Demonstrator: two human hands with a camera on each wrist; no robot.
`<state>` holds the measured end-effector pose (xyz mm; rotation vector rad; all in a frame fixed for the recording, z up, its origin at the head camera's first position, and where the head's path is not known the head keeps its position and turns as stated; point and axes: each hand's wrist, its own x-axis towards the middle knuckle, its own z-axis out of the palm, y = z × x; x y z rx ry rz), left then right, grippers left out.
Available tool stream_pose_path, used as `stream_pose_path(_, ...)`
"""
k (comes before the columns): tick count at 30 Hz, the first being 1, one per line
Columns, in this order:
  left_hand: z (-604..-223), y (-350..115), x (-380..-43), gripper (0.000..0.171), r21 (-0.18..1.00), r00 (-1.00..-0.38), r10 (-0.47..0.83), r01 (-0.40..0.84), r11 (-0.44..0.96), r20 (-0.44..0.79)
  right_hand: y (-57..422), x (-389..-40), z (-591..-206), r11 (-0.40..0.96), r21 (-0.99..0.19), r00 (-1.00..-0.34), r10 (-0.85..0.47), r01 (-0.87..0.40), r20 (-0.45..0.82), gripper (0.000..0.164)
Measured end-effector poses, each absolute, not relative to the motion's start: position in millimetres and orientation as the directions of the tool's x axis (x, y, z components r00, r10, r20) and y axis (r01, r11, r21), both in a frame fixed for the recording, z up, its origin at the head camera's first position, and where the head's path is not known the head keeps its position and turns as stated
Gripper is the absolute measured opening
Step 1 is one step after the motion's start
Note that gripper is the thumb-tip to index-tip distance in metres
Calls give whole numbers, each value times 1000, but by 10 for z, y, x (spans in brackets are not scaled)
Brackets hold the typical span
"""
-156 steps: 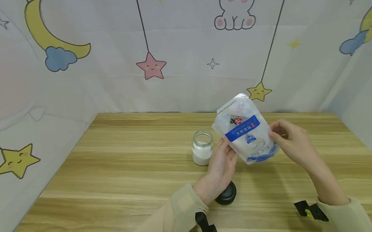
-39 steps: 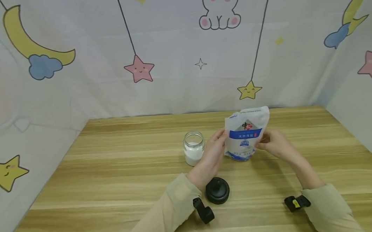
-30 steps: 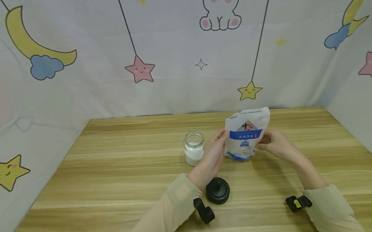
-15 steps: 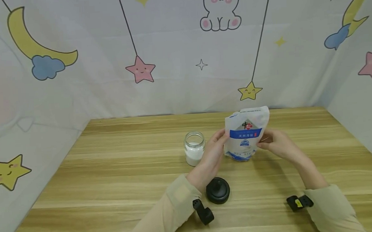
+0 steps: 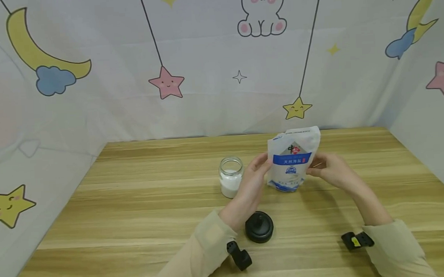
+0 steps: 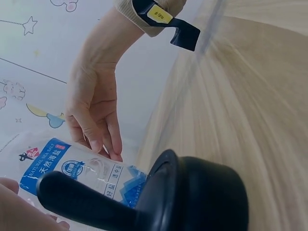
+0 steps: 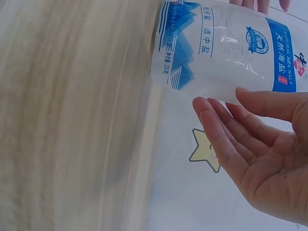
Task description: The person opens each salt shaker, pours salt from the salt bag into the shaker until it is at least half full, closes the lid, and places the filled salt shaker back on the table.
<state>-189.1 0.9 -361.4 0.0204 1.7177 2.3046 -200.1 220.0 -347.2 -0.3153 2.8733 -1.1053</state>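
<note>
A white and blue bag of sea salt (image 5: pixel 291 164) stands upright on the wooden table, its top edge leaning slightly right. My left hand (image 5: pixel 248 185) holds its left side, thumb in front and fingers partly hidden behind. At the right side is my right hand (image 5: pixel 333 172); in the right wrist view its thumb touches the bag's edge while the other fingers (image 7: pixel 226 144) extend loosely beside it. Left of the bag stands an uncovered glass jar (image 5: pixel 231 184) holding white grains. A black knobbed lid (image 5: pixel 259 227) lies nearer me, and looms large in the left wrist view.
The wooden table (image 5: pixel 136 226) reaches back to a white printed cloth (image 5: pixel 213 109), with more cloth at both sides. The lid lies close to my left wrist, where a black camera mount (image 5: pixel 238 255) sits; another mount (image 5: pixel 357 241) is on the right wrist.
About five seconds ago the bag was held tilted above the table; it has since come down and stands upright. Over the last second, bag and hands have hardly moved.
</note>
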Motion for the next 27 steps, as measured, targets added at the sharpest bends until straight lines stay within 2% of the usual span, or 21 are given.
stream_pose_path(15, -3476, -94, -1836, 46, 979, -982, 184, -86, -184, -52, 2244, -1945, -3373, 763, -626, -979, -204, -159, 0, 34)
stream_pose_path(27, -3399, -157, -1785, 50, 982, -981, 184, -86, -166, -55, 2259, -1862, -3319, 802, -576, -944, -295, -161, -146, 25)
